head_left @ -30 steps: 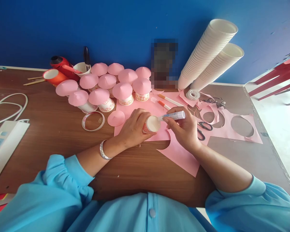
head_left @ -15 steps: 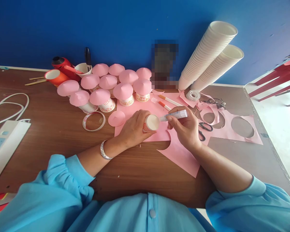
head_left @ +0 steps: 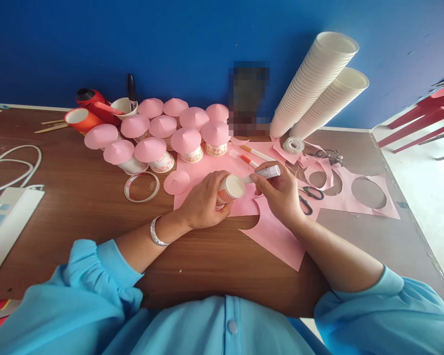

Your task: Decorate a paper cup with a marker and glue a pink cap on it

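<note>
My left hand is closed around a small paper cup with a red pattern, its pale flat end turned toward me and to the right. Between the fingers of my right hand is a white glue stick, its tip at the cup's rim edge. A loose pink paper cone lies left of my left hand. Behind it stand several patterned cups topped with pink cones. Pink paper is spread beneath and beside my hands.
Two tall stacks of white cups lean at the blue wall. Scissors, a tape roll and markers lie to the right. A cut cup ring, a red hot-air tool and a power strip are leftward.
My left hand has turned the cup slightly, and its thumb no longer shows along the cup's lower side. The glue stick stays at the cup's edge. The whole view has shifted a little.
</note>
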{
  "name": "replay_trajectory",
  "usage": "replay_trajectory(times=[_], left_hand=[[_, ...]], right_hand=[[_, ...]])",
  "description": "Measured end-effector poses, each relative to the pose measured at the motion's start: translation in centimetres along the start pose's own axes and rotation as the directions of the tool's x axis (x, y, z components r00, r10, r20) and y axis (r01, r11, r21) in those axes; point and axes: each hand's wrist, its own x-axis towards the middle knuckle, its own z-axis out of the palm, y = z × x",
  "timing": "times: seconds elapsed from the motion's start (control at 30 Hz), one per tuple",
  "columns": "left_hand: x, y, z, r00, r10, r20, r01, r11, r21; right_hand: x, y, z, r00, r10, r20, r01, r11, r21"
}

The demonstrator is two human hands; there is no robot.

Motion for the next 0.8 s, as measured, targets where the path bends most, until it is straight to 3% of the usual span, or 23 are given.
replay_trajectory(times=[0.2,0.37,0.8], left_hand=[[0.04,-0.11,0.19,0.998,-0.04,-0.038,0.04,0.999,0.016],[0.25,-0.06,0.01,0.995,-0.099,-0.003,0.099,0.994,0.047],[-0.07,-0.23,0.4,0.997,-0.068,-0.038,0.07,0.996,0.056]], right_hand=[[-0.23,-0.09,-0.13,0.999,-0.008,-0.031,0.009,1.0,0.023],[-0.7,-0.23,0.01,0.996,-0.087,0.029,0.086,0.996,0.013],[-0.17,-0.06,-0.03,1.0,0.007,-0.001,-0.007,1.0,-0.017]])
